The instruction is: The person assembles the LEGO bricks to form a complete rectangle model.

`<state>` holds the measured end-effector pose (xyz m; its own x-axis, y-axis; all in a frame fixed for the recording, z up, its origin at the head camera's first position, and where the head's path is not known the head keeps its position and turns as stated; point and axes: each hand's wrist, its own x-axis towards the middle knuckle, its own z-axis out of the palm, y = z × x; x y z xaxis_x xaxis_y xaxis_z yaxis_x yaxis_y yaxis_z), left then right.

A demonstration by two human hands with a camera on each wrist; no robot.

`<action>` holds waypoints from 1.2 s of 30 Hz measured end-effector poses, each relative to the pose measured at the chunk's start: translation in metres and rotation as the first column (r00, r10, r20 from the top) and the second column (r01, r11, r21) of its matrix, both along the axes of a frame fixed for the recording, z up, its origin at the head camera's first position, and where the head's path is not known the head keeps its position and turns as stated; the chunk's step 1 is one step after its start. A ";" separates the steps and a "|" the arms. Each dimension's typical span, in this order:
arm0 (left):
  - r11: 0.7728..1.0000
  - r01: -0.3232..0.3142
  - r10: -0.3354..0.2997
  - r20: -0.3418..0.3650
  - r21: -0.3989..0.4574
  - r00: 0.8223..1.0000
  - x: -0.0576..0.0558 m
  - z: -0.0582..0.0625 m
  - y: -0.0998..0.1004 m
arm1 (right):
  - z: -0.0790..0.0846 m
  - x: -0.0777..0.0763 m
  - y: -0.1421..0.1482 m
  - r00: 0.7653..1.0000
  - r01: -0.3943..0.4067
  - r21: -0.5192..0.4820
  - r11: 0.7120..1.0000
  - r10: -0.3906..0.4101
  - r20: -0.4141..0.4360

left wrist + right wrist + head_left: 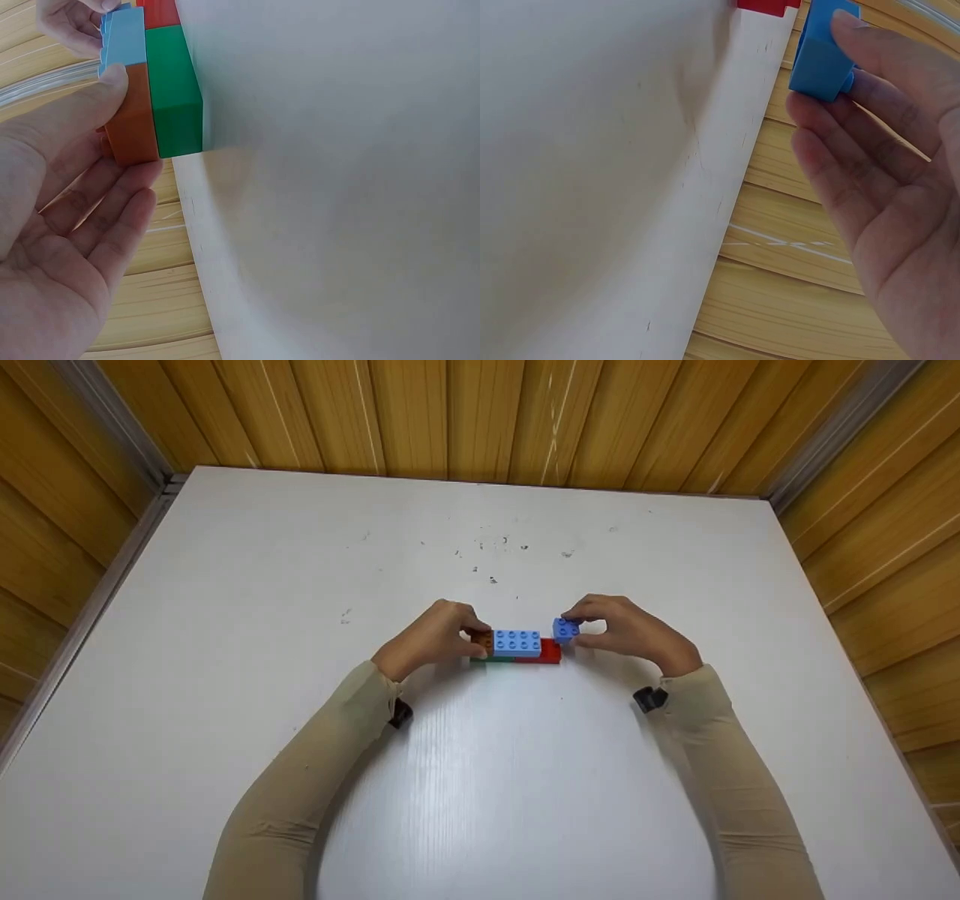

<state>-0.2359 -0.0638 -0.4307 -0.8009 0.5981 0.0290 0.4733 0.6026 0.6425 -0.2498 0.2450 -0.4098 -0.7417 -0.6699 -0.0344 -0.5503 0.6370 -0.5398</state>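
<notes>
My left hand [442, 634] pinches an orange-brown brick [133, 120] at the left end of a two-layer row of toy building bricks. Beside that brick in the upper layer lies a long light-blue brick [517, 643] with studs up. Under them run a green brick [174, 90] and a red brick [551, 649], whose studded right end is uncovered. Between thumb and fingers my right hand [626, 628] holds a small blue brick [565, 630] with two-by-two studs, close above the red brick's right end. In the right wrist view this blue brick [825, 56] is tilted.
The bricks stand on a white table [465, 780] with dark scuff marks [493, 580] beyond them. Wood-patterned panels [480, 420] rise along the table's back and sides. Black wrist cameras [650, 699] sit on both sleeves.
</notes>
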 end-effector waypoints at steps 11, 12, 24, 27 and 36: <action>1.000 -0.011 0.011 0.020 -0.003 1.000 0.001 0.000 0.000 | -0.004 0.004 -0.004 1.000 -0.027 -0.032 0.999 0.027 0.001; 1.000 -0.013 0.013 0.022 -0.003 1.000 0.001 0.000 0.001 | -0.004 0.004 -0.005 1.000 -0.030 -0.032 0.999 0.030 -0.001; 1.000 -0.005 0.005 -0.004 0.012 1.000 0.001 0.000 0.001 | -0.007 0.007 -0.009 0.998 -0.061 -0.043 0.997 0.059 -0.035; 1.000 -0.007 0.007 0.000 0.010 1.000 0.001 0.000 0.001 | -0.006 0.007 -0.010 0.999 -0.050 -0.025 0.998 0.049 -0.018; 1.000 -0.016 0.016 0.012 -0.008 1.000 0.002 0.002 0.001 | -0.008 0.008 -0.012 0.998 -0.067 -0.044 0.997 0.067 -0.014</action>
